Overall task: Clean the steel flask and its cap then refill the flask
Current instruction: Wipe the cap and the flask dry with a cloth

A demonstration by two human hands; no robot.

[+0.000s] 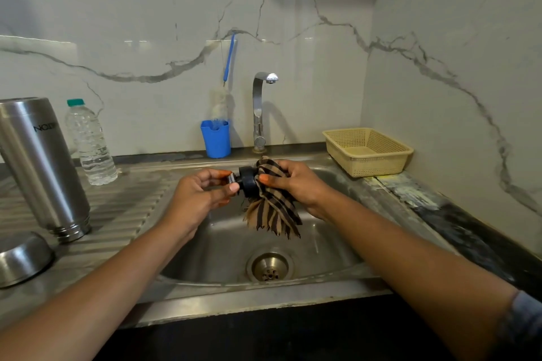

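Over the sink basin (331, 246) I hold the flask's black stopper cap (247, 182) between both hands. My left hand (199, 196) pinches its small steel end. My right hand (296, 184) grips a brown and black striped cloth (272, 211) bunched against the cap's other side, with the loose end hanging down. The steel flask (41, 167) stands upside down on the ribbed drainboard at the left. A steel cup lid (20, 258) lies next to it, mouth down.
A clear water bottle with a green cap (91, 146) stands behind the flask. A blue holder (216, 139) with a bottle brush (228, 67) sits left of the tap (259, 108). A beige plastic basket (366, 151) rests at the sink's right back corner.
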